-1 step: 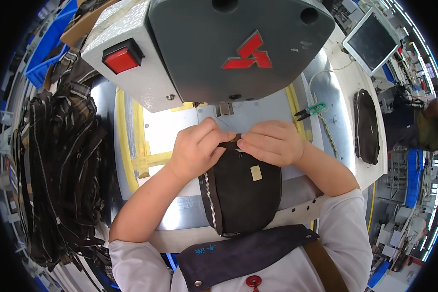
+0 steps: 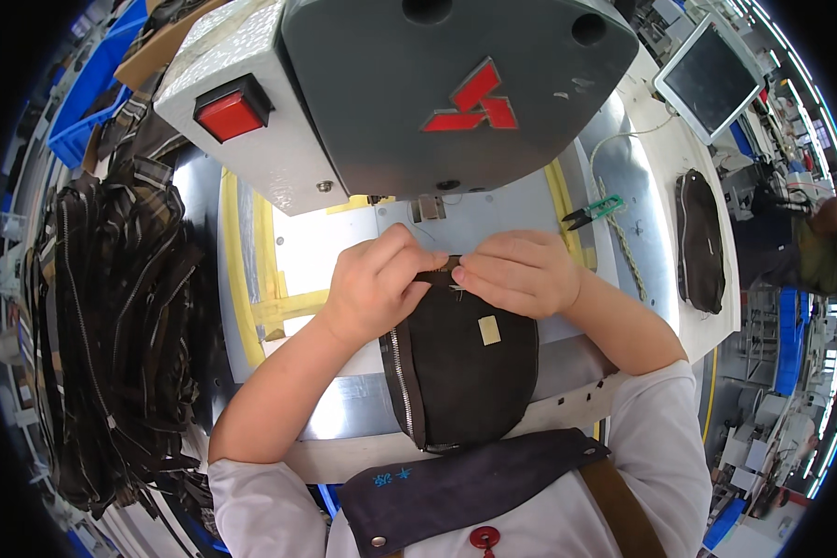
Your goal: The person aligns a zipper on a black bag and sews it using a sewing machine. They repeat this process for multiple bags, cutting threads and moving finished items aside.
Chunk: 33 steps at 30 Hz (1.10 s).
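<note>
A dark brown fabric pouch (image 2: 465, 381) with a metal zipper along its left side and a small pale yellow patch (image 2: 489, 330) lies just below the sewing machine's needle area (image 2: 428, 209). My left hand (image 2: 377, 284) grips the top edge of the pouch, fingers pinched. Opposite it, my right hand (image 2: 521, 274) has its fingertips pressed together on that same top edge, where some loose light threads show. A green-handled thread snipper (image 2: 604, 211) rests to the right of my right hand.
The gray machine head (image 2: 456, 149) overhangs the work plate. A pile of zippered dark pieces (image 2: 121, 335) is at left, near blue bins (image 2: 74, 130). A second pouch (image 2: 702, 242) and a screen (image 2: 709, 74) are at right, with a partly visible person (image 2: 818, 260) beyond.
</note>
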### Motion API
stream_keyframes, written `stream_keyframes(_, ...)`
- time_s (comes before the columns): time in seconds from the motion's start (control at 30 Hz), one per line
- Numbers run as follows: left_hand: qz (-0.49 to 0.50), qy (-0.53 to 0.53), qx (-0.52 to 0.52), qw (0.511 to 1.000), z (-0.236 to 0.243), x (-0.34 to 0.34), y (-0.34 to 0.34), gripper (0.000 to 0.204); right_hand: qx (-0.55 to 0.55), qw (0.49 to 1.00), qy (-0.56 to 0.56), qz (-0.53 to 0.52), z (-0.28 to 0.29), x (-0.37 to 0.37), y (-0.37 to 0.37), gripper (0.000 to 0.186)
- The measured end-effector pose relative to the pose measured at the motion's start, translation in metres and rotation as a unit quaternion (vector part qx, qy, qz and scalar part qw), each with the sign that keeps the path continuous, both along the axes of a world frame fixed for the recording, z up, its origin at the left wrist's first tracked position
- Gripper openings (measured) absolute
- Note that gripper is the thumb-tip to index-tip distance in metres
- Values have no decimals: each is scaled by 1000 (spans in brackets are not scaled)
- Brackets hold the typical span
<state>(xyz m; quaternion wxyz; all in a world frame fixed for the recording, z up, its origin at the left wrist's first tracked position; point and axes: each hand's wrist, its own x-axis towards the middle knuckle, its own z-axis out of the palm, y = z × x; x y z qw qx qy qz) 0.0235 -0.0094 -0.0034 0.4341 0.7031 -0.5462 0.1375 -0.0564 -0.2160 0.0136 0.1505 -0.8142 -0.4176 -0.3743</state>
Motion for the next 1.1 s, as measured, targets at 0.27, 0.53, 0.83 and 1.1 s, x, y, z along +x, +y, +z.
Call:
stream_keyframes(0.27, 2, -6, -6, 1000, 2, 0, -1, 44, -13, 1000, -14, -9, 3, 1, 0, 21)
stream_keyframes(0.53, 27, 47, -14, 998, 2, 2, -6, 30, 111, 990, 64, -57, -1, 4, 8, 14)
stream_keyframes(0.83, 41, 321, 174, 930, 8, 4, -13, 16, 263, 873, 386, -140, -13, 7, 3, 19)
stream_keyframes(1.1, 102, 163, 133, 972, 3, 4, -16, 14, 236, 831, 449, -230, -17, 20, 2, 24)
